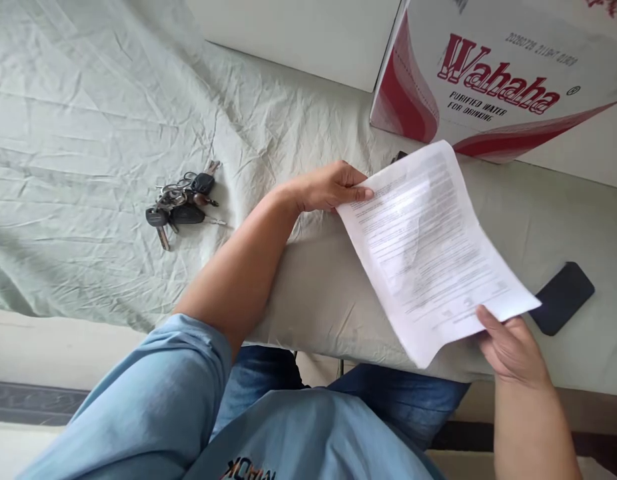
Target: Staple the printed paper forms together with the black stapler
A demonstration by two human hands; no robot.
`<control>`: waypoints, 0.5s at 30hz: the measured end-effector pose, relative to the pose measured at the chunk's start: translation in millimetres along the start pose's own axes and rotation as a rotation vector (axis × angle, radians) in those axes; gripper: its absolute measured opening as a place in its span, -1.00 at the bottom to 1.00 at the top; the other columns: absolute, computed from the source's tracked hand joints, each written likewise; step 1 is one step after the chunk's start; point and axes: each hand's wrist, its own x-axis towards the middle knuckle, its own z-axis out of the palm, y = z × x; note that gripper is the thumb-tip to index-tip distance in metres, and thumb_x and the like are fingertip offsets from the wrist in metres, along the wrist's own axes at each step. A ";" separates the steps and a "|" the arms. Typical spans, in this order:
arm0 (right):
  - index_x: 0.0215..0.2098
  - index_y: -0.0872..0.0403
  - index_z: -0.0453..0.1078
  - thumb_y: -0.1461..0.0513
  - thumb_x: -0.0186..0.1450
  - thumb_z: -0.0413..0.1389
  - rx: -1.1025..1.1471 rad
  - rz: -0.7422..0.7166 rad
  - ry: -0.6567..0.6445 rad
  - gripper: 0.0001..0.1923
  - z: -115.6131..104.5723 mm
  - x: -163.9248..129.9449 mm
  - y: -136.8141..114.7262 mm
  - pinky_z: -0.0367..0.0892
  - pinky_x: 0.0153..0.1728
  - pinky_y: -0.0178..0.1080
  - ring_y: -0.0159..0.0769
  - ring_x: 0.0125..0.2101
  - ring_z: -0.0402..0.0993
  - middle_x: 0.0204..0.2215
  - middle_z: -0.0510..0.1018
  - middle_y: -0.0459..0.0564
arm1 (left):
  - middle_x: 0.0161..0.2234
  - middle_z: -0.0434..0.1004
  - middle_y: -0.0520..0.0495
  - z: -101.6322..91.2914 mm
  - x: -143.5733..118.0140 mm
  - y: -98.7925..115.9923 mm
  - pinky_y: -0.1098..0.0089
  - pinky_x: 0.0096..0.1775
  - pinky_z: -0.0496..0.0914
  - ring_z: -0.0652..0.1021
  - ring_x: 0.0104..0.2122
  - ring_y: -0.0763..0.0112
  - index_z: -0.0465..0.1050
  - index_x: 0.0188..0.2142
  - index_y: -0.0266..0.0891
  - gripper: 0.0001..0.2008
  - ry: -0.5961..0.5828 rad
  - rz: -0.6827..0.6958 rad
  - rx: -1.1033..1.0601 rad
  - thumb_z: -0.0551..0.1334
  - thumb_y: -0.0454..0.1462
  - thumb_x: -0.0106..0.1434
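A white sheet of paper with printed lines is held tilted above the cloth-covered table. My left hand pinches its upper left corner between thumb and fingers. On the lower right edge, my right hand grips the sheet with the thumb on top and the fingers hidden underneath. The print is too small to read. Just beyond the paper's top edge, a small black object shows in part; its kind is hidden. Near the right hand lies a dark smartphone, its corner partly behind the sheet.
A bunch of keys lies on the wrinkled pale green tablecloth at the left. A red and white Wahaha water carton stands at the back right, beside a plain white box. The table's front edge runs close to my lap.
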 end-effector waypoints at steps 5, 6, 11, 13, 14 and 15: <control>0.23 -0.24 0.77 -0.56 0.35 0.16 0.126 0.042 -0.226 -0.14 -48.2 21.9 -18.6 0.78 0.17 0.38 0.33 0.12 0.89 -0.02 0.92 0.18 | -0.48 0.43 0.00 10.4 0.4 14.6 0.38 -0.51 0.24 0.41 -0.54 0.46 0.61 -0.33 -0.21 -0.52 -0.213 -0.082 -0.047 0.59 0.12 0.33; 0.25 -0.24 0.76 -0.57 0.33 0.19 0.118 0.072 -0.273 -0.12 -47.7 31.1 -27.3 0.80 0.12 0.32 0.29 0.09 0.90 0.01 0.92 0.17 | -0.47 0.47 -0.01 13.1 1.2 16.6 0.38 -0.50 0.26 0.45 -0.53 0.44 0.62 -0.33 -0.22 -0.55 -0.235 -0.096 -0.037 0.58 0.09 0.33; 0.14 -0.20 0.79 -0.34 0.24 0.56 0.067 -0.006 -0.311 -0.33 7.1 76.2 -68.5 0.81 -0.23 -0.05 0.06 -0.14 0.91 -0.14 0.92 0.07 | -0.39 0.63 -0.05 25.0 3.2 22.7 0.38 -0.42 0.34 0.59 -0.43 0.34 0.62 -0.32 -0.22 -0.67 -0.313 -0.134 0.040 0.50 -0.01 0.33; 0.00 -0.20 0.80 -0.30 0.22 0.60 0.061 -0.076 -0.292 -0.43 36.8 91.9 -78.5 0.79 -0.29 -0.08 0.02 -0.18 0.91 -0.20 0.90 0.01 | -0.37 0.65 -0.04 27.5 2.5 24.5 0.38 -0.41 0.35 0.61 -0.41 0.33 0.67 -0.28 -0.22 -0.71 -0.327 -0.142 0.045 0.48 -0.03 0.33; -0.07 -0.19 0.80 -0.29 0.19 0.63 0.069 -0.106 -0.291 -0.45 49.7 99.0 -81.4 0.80 -0.29 -0.07 0.01 -0.21 0.90 -0.24 0.89 -0.01 | -0.37 0.66 -0.03 28.1 2.0 25.2 0.38 -0.40 0.35 0.61 -0.41 0.33 0.70 -0.27 -0.21 -0.73 -0.324 -0.144 0.044 0.48 -0.04 0.32; -0.11 -0.15 0.79 -0.26 0.16 0.66 0.068 -0.124 -0.288 -0.46 60.5 105.4 -82.8 0.81 -0.29 -0.05 0.00 -0.24 0.89 -0.27 0.88 -0.02 | -0.38 0.65 -0.01 28.1 1.6 25.8 0.38 -0.41 0.34 0.60 -0.42 0.35 0.72 -0.27 -0.20 -0.75 -0.309 -0.148 0.041 0.49 -0.06 0.32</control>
